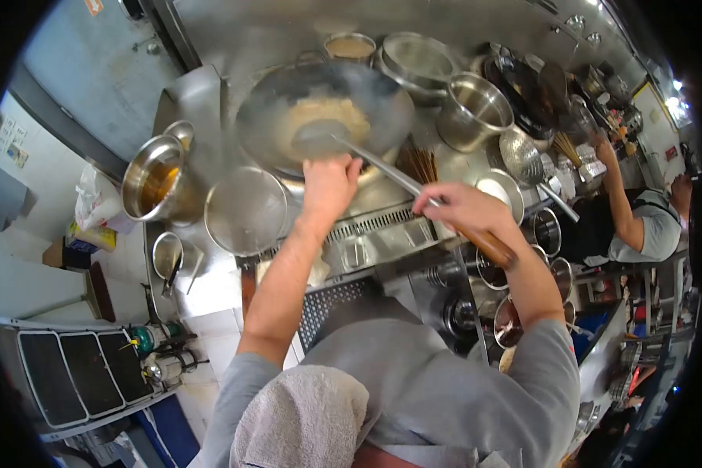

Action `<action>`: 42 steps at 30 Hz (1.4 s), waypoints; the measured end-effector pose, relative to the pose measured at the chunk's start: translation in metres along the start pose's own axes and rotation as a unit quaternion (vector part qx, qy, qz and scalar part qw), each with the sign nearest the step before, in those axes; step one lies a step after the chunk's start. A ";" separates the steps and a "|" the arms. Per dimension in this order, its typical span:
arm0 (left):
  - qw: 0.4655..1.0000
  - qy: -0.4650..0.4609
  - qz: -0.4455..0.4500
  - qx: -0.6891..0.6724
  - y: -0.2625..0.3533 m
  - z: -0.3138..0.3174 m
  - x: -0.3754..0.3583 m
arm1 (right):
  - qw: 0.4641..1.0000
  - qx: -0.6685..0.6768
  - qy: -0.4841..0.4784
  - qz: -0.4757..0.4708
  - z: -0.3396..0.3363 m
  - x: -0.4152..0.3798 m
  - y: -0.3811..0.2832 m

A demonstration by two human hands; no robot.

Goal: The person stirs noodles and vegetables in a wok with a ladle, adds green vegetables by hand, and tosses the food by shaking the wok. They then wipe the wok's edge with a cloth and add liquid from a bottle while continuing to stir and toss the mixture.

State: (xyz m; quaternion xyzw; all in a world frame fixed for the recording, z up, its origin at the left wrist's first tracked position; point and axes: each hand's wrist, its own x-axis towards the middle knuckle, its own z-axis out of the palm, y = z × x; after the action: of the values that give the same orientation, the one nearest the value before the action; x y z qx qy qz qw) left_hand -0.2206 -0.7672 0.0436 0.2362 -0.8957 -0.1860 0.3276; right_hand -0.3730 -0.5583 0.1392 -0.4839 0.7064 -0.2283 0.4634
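A large dark wok (257, 117) sits on the stove, with pale yellowish food (339, 113) in it under some steam. My left hand (330, 181) is closed at the wok's near rim; whatever its fingers grip there is hidden. My right hand (464, 209) is wrapped round the shaft of a long metal ladle (382, 165). The ladle's wooden handle end (487, 248) sticks out below that hand towards my forearm, and its blurred bowl lies in the wok against the food.
A round strainer (246, 212) and a pot of amber liquid (157, 183) stand left of the wok. Steel pots (476, 109), a bamboo brush (423, 165) and a perforated skimmer (521, 156) are at the right. Another person (647, 226) works at the far right.
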 end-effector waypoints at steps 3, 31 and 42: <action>1.000 0.012 -0.007 -0.004 0.003 0.020 -0.013 | 0.997 -0.034 0.027 -0.062 0.007 0.043 0.018; 0.998 -0.009 -0.052 0.040 0.002 0.054 0.006 | 0.998 0.037 -0.035 0.034 -0.045 -0.005 0.032; 0.999 0.036 -0.028 0.025 0.049 0.017 -0.011 | 0.994 -0.096 -0.015 -0.043 -0.049 0.042 0.019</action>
State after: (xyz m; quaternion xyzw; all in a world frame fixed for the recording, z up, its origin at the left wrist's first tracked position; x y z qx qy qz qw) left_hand -0.2393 -0.7183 0.0500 0.2761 -0.8806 -0.1646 0.3481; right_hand -0.4288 -0.5938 0.1292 -0.5593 0.6967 -0.1717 0.4150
